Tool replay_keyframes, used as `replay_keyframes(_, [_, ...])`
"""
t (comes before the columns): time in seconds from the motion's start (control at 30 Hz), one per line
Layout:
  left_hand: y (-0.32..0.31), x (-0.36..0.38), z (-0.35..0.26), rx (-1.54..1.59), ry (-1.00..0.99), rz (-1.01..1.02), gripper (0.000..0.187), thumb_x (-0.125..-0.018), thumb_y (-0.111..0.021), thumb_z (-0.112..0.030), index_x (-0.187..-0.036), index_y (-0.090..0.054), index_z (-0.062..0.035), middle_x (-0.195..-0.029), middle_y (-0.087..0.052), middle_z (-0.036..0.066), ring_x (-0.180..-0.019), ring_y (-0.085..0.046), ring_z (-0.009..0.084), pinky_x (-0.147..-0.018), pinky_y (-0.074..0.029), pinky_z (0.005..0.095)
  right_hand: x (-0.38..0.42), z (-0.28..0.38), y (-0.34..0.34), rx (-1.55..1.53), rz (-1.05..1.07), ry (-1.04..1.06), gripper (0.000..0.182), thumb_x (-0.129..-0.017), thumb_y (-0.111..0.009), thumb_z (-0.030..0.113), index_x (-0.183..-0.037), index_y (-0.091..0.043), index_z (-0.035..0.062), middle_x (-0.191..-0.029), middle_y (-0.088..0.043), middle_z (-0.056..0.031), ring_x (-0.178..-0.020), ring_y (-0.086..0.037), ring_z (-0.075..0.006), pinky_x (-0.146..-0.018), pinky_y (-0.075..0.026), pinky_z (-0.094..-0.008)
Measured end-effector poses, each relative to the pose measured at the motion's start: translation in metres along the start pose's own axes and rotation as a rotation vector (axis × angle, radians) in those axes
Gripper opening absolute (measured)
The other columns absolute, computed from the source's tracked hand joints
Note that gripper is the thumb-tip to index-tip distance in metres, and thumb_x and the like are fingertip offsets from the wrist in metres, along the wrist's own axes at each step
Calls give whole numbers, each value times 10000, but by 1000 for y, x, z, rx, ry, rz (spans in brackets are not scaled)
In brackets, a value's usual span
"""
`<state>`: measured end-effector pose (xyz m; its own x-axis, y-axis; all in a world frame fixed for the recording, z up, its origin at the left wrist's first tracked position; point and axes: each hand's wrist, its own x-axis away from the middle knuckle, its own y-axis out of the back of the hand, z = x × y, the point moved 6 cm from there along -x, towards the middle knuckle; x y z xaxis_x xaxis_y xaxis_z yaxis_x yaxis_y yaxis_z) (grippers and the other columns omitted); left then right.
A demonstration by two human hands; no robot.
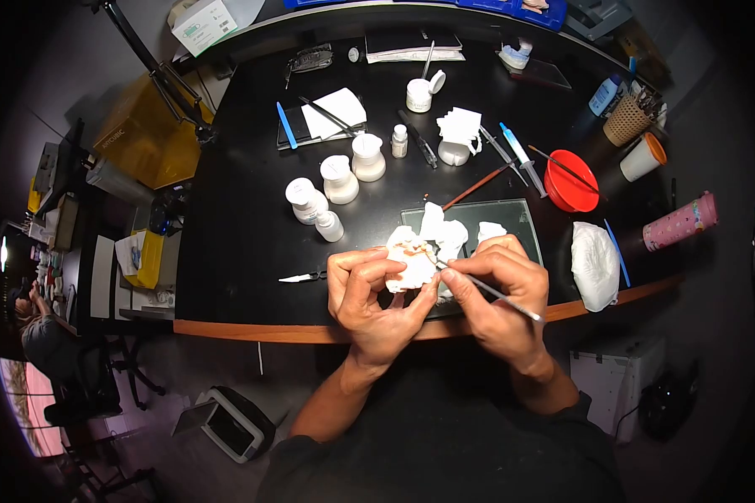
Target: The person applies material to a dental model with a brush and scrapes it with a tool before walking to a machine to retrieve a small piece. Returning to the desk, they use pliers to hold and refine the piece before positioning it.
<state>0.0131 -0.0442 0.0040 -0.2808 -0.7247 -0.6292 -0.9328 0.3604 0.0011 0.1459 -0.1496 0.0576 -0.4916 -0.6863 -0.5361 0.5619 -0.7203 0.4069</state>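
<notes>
The left hand [372, 308] pinches a white, plaster-like piece [407, 270] with reddish patches between thumb and fingers, by the glass slab [518, 220]. A slim metal instrument [495, 292] slants up-left, tip at the piece, held pen-like by the right hand's [512, 323] fingers.

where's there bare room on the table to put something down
Widest: the black tabletop left of the white bottles and small knife, down to the wooden edge. Smaller: between the red bowl and the blue bottle. Crowded: the glass plate, with white lumps on it and the left hand and right hand in front.
</notes>
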Motion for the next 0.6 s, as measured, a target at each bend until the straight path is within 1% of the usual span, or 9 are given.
replay_keyframes(0.03, [-1,0,-1,9,-2,2,483,-648,-912,71,-1041,-641,-9,-1152,-496,120,-978,-652,148,-736,-642,237,-2,0,2,-9,6,-39,126,-756,-845,-3,-852,-764,3,-728,-700,-83,-728,-611,-195,-670,-481,-326])
replay_keyframes(0.13, [-2,1,1,35,0,-2,468,-665,-908,70,-1045,-643,0,-1158,-495,122,-980,-668,155,-752,-654,249,-2,0,3,1,-16,5,128,-756,-842,-10,-858,-766,0,-739,-706,-86,-740,-620,-200,-668,-482,-320])
replay_keyframes(0.23, [-1,1,2,-8,-12,37,471,-664,-913,66,-1038,-632,12,-1171,-483,124,-976,-666,160,-750,-652,248,2,13,-1,122,-55,178,144,-729,-835,-30,-843,-752,0,-741,-695,-81,-741,-613,-230,-675,-493,-336])
replay_keyframes(0.3, [-1,2,5,6,-3,27,477,-658,-917,65,-1030,-623,20,-1180,-477,126,-982,-666,168,-757,-653,256,9,21,-7,195,-78,277,168,-702,-833,-39,-835,-741,7,-741,-682,-71,-741,-608,-249,-676,-498,-347])
replay_keyframes(0.4, [-1,3,10,84,37,29,494,-672,-902,81,-1059,-599,30,-1201,-472,129,-1002,-662,175,-778,-650,266,14,23,-10,182,-83,288,186,-689,-836,-44,-842,-745,12,-740,-676,-65,-738,-607,-248,-669,-496,-347])
replay_keyframes(0.43, [0,2,11,119,54,32,501,-681,-893,89,-1075,-589,33,-1210,-471,130,-1010,-660,177,-786,-649,269,14,24,-7,171,-94,306,202,-697,-828,-50,-864,-736,17,-743,-673,-56,-738,-610,-244,-671,-500,-341])
replay_keyframes(0.53, [-1,-1,14,377,235,12,514,-713,-844,140,-1124,-549,47,-1258,-458,143,-1040,-659,190,-816,-639,268,16,28,8,44,-149,292,205,-714,-816,-54,-878,-718,22,-752,-681,-54,-739,-614,-238,-681,-509,-333])
replay_keyframes(0.57, [0,-2,13,473,284,15,490,-802,-761,145,-1223,-525,59,-1280,-509,154,-1056,-665,187,-819,-626,248,16,24,13,-28,-140,270,200,-744,-805,-52,-898,-702,23,-767,-694,-52,-785,-641,-237,-707,-524,-326])
replay_keyframes(0.6, [0,-2,16,558,392,36,468,-841,-747,94,-1250,-523,54,-1311,-522,171,-1099,-660,209,-889,-611,284,15,20,16,-104,-151,223,197,-752,-808,-50,-904,-702,18,-793,-700,-67,-812,-650,-236,-722,-530,-327])
